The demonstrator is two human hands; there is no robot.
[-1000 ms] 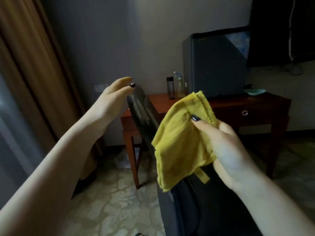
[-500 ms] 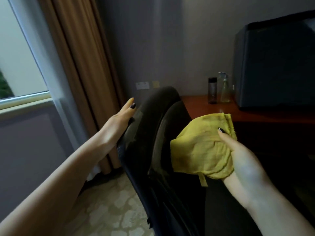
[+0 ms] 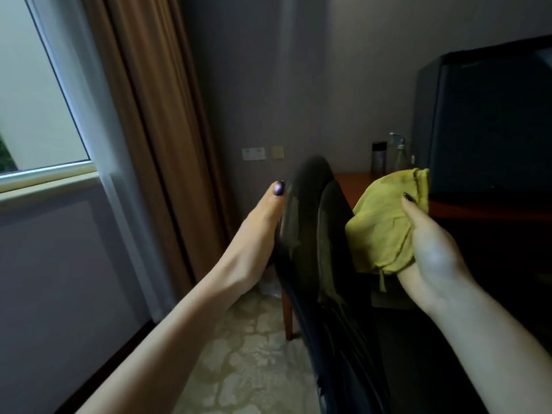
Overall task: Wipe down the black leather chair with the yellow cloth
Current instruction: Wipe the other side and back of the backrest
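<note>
A grey wall (image 3: 313,70) backs the dim room, with a window (image 3: 38,100) at 9 o'clock, a brown curtain (image 3: 155,115) at 11 and patterned carpet (image 3: 245,354) at 6. A dark cabinet (image 3: 484,121) stands on the reddish worktop (image 3: 355,183) at 3. The black leather chair (image 3: 310,222) is at centre. The left hand (image 3: 263,222) lies flat and stretched along the backrest's 9 o'clock edge, holding nothing. The right hand (image 3: 433,252), at the chair's 3 o'clock, clutches the bunched yellow cloth (image 3: 382,228), which sits just beside the backrest.
</note>
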